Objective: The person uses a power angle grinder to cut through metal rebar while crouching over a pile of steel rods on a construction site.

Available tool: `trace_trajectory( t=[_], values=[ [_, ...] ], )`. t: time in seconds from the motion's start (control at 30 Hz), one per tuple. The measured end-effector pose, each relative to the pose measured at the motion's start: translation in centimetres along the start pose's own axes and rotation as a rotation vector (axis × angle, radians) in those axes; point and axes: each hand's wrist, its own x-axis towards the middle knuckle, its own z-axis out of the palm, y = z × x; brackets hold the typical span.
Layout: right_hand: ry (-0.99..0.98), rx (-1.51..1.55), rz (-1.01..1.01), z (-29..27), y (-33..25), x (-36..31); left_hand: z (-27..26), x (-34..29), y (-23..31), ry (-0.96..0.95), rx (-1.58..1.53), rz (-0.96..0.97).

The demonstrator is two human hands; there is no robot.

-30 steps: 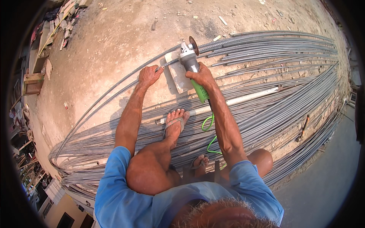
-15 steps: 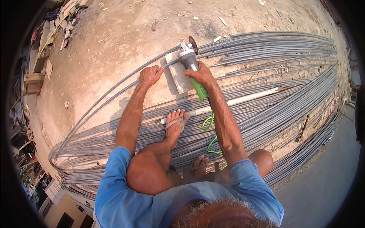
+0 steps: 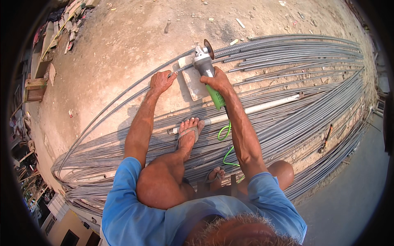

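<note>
- Feet [image 3: 188, 137] in sandals rest among ribbed steel bars [image 3: 287, 119]; these crowd the footing.
- Green cord [image 3: 227, 156] loops beside the right forearm, between feet and tool; I judge it a possible snag.
- Orange-handled tool [image 3: 327, 138] lies off to the right; white pipe [image 3: 271, 105] lies across the bars ahead of the forward foot.
- Left hand [image 3: 161, 82]: fingers closed round a steel rod [image 3: 137, 94], the nearer of two bowing leftward.
- Right hand [image 3: 219, 81]: wrapped round the body of an angle grinder [image 3: 204, 65], beside a pale block [image 3: 193, 88] under the rod.
- Disc [image 3: 209, 48] stands upright on the grinder's far side; no sparks seen. Contact with steel: cannot tell.
- Progress: rod held and grinder placed at it, judged done. Tool head hides whether the rod is severed; if whole, the cut is left.
- Wood scraps [image 3: 65, 24] lie far left, well apart from the hands.
</note>
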Motion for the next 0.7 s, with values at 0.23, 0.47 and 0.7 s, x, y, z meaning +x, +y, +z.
trace_trajectory(
  t=[0.23,0.47,0.7],
  values=[
    [0.015,0.017,-0.001,0.0,0.2,-0.3,-0.3,0.3,0.2,-0.101,0.041,-0.06],
    [0.002,-0.011,-0.004,0.0,0.1,0.6,-0.6,0.3,0.4,-0.105,0.055,-0.044],
    [0.006,0.022,0.002,0.5,0.5,1.2,-0.2,0.3,0.0,-0.096,0.039,-0.038]
  ],
)
